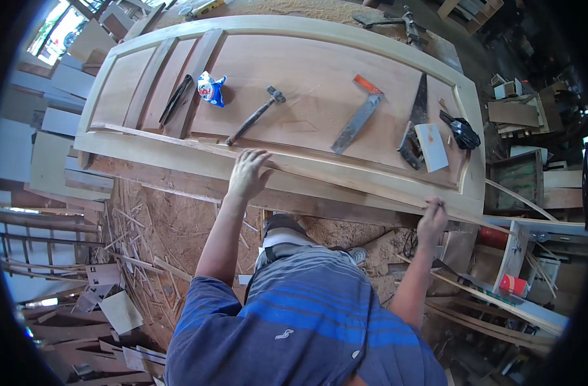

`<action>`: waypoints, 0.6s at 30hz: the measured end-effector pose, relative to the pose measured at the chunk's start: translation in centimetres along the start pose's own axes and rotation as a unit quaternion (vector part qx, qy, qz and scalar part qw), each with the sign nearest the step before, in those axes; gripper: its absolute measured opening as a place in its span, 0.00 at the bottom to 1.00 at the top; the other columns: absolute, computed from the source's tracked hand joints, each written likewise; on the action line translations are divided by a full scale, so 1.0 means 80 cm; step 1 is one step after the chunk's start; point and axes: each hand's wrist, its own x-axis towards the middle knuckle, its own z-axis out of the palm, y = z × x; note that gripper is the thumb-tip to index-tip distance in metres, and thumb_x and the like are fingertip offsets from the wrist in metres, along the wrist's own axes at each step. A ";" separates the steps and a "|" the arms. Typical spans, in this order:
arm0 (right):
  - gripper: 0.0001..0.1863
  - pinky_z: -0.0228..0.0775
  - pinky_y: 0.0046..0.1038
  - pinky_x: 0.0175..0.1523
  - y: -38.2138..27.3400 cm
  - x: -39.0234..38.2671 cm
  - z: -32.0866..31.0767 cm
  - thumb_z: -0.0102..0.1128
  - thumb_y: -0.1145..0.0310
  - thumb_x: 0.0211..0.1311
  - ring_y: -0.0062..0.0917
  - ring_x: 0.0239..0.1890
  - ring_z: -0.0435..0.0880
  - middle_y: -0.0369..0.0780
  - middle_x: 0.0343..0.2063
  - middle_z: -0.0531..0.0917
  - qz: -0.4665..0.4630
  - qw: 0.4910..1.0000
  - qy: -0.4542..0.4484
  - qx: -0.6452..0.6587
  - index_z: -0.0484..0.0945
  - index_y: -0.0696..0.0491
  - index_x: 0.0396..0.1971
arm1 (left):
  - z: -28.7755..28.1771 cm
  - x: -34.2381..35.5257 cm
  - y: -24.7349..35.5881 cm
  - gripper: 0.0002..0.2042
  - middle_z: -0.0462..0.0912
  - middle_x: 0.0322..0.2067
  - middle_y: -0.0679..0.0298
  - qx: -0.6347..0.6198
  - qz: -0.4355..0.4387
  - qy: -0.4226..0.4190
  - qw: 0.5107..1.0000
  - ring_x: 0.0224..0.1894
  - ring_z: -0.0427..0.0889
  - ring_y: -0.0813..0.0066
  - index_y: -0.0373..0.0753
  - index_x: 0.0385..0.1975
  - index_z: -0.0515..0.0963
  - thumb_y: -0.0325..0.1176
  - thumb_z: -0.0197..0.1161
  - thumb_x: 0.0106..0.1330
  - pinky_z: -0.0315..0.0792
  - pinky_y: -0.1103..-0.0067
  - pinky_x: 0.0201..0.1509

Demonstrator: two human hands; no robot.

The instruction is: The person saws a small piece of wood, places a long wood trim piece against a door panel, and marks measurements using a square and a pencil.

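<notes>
A large wooden door panel [294, 119] with a pale frame lies flat across the bench in front of me. A long thin wooden strip [352, 184] runs along its near edge and reaches past the right corner. My left hand [248, 172] rests on the strip near the middle, fingers stretched out. Farther right, my right hand [432, 222] pinches the strip near the panel's right end. Just beyond my left hand lies a hammer [255, 119]. On the panel's right part are a try square [359, 121] with an orange handle and a handsaw [417, 112].
A white block [431, 147] partly covers the saw, beside a black bundle [464, 133]. At left lie a dark slim tool [175, 101] and a blue-white packet [211, 89]. A clamp-like metal tool [410, 27] stands behind. Wood offcuts [139, 260] litter the floor; boards [69, 154] lean left.
</notes>
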 end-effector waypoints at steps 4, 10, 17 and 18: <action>0.13 0.79 0.41 0.52 -0.112 0.018 0.131 0.67 0.60 0.80 0.42 0.46 0.87 0.47 0.40 0.89 0.073 0.985 -0.154 0.024 0.86 0.56 0.44 | 0.011 0.009 -0.032 0.11 0.86 0.48 0.66 -0.075 0.011 -0.087 0.993 0.59 0.82 0.59 0.49 0.47 0.88 0.37 0.75 0.67 0.73 0.61 0.69; 0.20 0.78 0.47 0.62 -0.177 -0.008 0.231 0.82 0.62 0.59 0.48 0.52 0.85 0.47 0.41 0.88 -0.129 0.948 -0.282 -0.069 0.89 0.55 0.48 | 0.012 0.015 -0.051 0.10 0.86 0.47 0.63 -0.106 0.011 -0.119 0.987 0.58 0.82 0.56 0.47 0.46 0.87 0.37 0.76 0.66 0.73 0.60 0.65; 0.16 0.77 0.45 0.64 -0.162 -0.005 0.231 0.81 0.70 0.57 0.46 0.54 0.85 0.45 0.43 0.90 -0.068 0.944 -0.319 -0.053 0.92 0.55 0.46 | 0.014 0.017 -0.052 0.09 0.85 0.45 0.63 -0.134 0.032 -0.106 0.985 0.56 0.82 0.56 0.47 0.43 0.87 0.38 0.76 0.67 0.74 0.61 0.64; 0.15 0.77 0.45 0.64 -0.160 -0.005 0.224 0.81 0.72 0.57 0.46 0.54 0.85 0.45 0.43 0.90 -0.073 0.946 -0.313 -0.048 0.92 0.54 0.46 | 0.013 0.015 -0.044 0.08 0.85 0.45 0.63 -0.146 0.034 -0.102 0.984 0.55 0.82 0.57 0.48 0.43 0.87 0.38 0.75 0.67 0.74 0.61 0.63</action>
